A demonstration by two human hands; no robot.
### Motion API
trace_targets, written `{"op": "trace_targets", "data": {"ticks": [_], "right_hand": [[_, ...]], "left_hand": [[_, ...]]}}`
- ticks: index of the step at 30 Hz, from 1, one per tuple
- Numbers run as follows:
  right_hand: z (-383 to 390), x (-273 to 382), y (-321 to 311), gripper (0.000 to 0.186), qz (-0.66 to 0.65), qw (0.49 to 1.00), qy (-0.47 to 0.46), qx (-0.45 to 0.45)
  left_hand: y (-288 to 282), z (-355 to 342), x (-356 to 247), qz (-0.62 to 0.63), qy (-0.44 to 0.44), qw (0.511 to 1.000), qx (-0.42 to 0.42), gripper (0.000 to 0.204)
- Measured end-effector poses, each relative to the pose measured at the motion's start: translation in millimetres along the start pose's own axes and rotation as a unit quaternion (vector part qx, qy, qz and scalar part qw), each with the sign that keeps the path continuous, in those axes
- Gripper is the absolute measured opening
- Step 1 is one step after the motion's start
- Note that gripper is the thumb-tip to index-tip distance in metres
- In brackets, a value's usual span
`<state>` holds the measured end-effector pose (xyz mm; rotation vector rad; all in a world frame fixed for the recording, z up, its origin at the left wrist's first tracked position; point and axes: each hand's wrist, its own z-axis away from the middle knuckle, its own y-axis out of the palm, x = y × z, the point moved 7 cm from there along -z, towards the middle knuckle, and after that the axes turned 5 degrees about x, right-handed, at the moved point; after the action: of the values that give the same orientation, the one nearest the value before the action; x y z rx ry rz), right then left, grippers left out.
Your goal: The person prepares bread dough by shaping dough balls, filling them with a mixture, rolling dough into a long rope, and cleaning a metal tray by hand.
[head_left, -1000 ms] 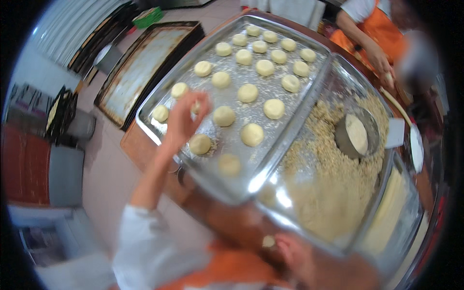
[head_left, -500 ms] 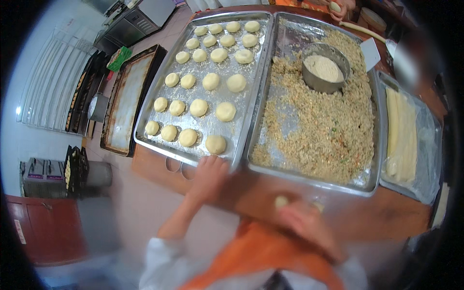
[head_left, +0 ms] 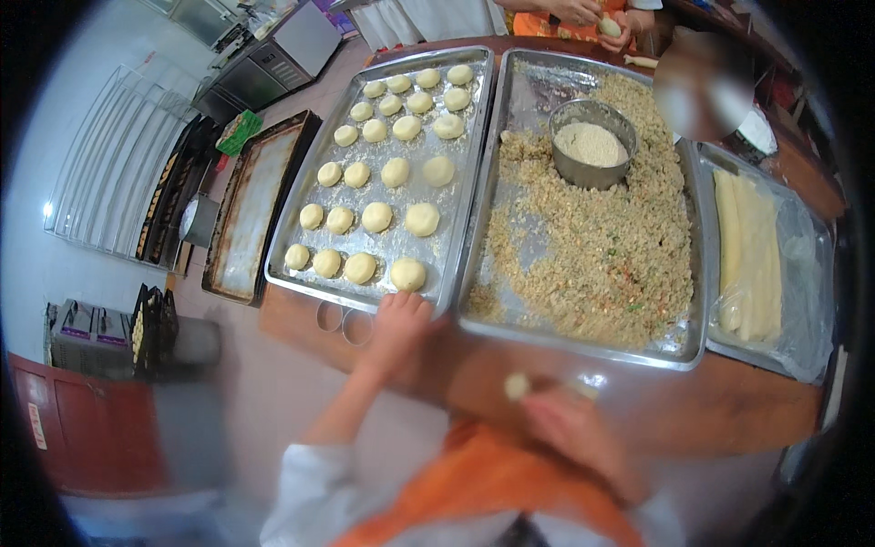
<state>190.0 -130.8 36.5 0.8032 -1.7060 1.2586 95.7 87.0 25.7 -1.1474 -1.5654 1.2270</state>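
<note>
My left hand (head_left: 401, 319) has its fingers bent over the near rim of a metal baking tray (head_left: 436, 287), right below a pale round dough ball (head_left: 407, 273). Rows of similar flattened dough balls cover that tray. My right hand (head_left: 565, 421) hovers low over the wooden table, blurred, so its fingers cannot be made out. Beside its fingertips is a small pale dough piece (head_left: 517, 387), and a second pale piece (head_left: 583, 390) lies just beyond the hand. To the right, a second tray (head_left: 583, 350) is heaped with crumbly filling (head_left: 620, 264).
A round metal tin (head_left: 591, 175) of pale crumbs stands in the filling. At right, a tray holds long dough strips (head_left: 749, 255) under plastic. Two metal rings (head_left: 357, 327) lie by the left tray. Another person's hands (head_left: 612, 27) hold dough at the far side. An empty dark-rimmed tray (head_left: 258, 208) is at left.
The view has shifted slightly, bringing more of the other person's hands into sight. My left hand stays at the tray rim; my right hand remains blurred beside the small dough pieces.
</note>
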Motion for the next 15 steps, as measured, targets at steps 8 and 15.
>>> {"op": "trace_targets", "data": {"ticks": [8, 15], "right_hand": [[7, -14, -29, 0.027, 0.243, 0.96, -0.018, -0.137], [-21, -57, -20, 0.036, 0.47, 0.881, -0.046, -0.032]], "left_hand": [[19, 9, 10, -0.01, -0.029, 1.0, 0.005, 0.029], [25, 10, 16, 0.1, -0.047, 0.991, 0.072, 0.029]]}}
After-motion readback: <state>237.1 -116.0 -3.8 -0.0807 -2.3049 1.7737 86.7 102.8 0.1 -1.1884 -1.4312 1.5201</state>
